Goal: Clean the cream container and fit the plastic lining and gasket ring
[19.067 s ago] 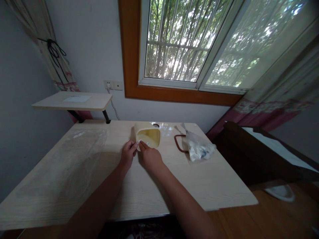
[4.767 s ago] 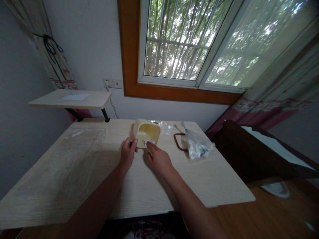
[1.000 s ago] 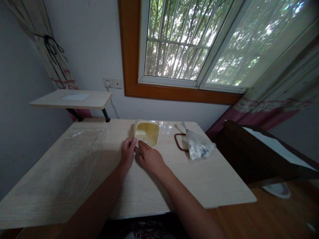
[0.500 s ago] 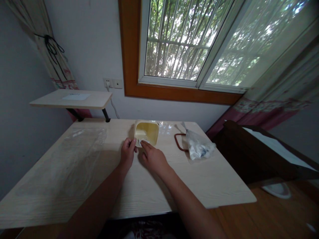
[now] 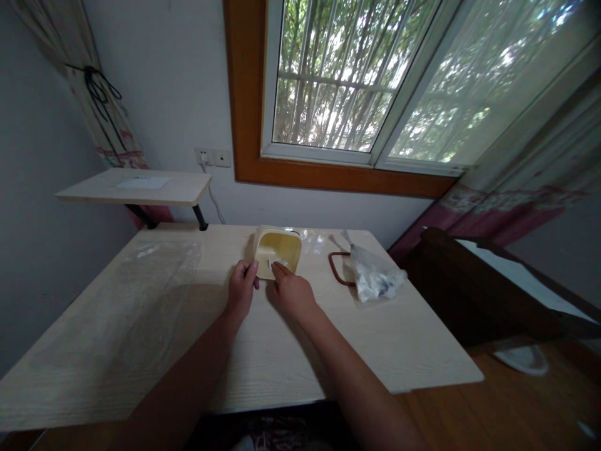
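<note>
A pale yellow box (image 5: pixel 263 255) with rounded corners is tilted so its open side faces me, near the back edge of the table. My left hand (image 5: pixel 242 285) is closed on its lower left edge, thumb in front. The fingers of my right hand (image 5: pixel 295 290) reach over the near rim, held together, against a small crumpled white piece (image 5: pixel 278 261) inside the box. That piece looks soft, like tissue, but it is too small to be sure. The fingertips are partly hidden by the hand.
A tied clear plastic bag (image 5: pixel 375 275) with whitish contents lies on the right, beside a reddish-brown loop handle (image 5: pixel 334 269). Clear plastic sheeting (image 5: pixel 154 300) covers the table's left part. A raised shelf (image 5: pixel 183 188) on black legs stands back left; wall and window are behind.
My right hand has moved slightly right along the inside of the box, and the white piece has shifted with it. The box has tilted a little; my left hand stays at its edge.
</note>
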Demonstrator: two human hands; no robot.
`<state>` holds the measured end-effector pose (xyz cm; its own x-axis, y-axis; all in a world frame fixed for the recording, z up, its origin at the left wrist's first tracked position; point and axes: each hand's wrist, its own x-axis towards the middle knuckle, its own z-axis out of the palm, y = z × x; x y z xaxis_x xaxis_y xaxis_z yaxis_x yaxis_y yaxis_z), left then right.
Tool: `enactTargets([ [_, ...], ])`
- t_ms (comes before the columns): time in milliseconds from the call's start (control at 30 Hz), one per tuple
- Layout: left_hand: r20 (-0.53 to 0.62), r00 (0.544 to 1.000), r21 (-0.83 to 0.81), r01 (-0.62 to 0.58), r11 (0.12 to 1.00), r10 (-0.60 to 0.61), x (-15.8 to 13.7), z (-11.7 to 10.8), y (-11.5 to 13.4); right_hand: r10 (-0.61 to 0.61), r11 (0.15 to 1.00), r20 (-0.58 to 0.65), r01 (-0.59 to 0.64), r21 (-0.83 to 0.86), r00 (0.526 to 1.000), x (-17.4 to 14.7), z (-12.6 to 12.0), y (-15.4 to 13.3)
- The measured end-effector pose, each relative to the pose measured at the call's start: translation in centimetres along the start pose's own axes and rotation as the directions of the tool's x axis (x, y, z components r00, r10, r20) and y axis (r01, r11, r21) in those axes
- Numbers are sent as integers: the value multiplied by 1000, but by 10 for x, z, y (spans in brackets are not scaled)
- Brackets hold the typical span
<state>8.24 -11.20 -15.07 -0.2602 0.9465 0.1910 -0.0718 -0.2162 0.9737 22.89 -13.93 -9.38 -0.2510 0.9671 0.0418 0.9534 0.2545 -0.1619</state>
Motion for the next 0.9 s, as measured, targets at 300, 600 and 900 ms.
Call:
enactTargets([
  [300, -14, 1000, 13, 10, 1000, -9, -4, 2, 8, 55, 995, 27, -53, -87, 998, 2, 1, -2],
  [600, -3, 1000, 4, -14, 1000, 14, -2, 1, 1, 48, 993, 39, -43, -110, 998, 3, 4, -1],
  [900, 2, 999, 38, -34, 999, 34, -1, 0, 2, 47, 995, 23, -45, -91, 999, 0, 5, -1],
])
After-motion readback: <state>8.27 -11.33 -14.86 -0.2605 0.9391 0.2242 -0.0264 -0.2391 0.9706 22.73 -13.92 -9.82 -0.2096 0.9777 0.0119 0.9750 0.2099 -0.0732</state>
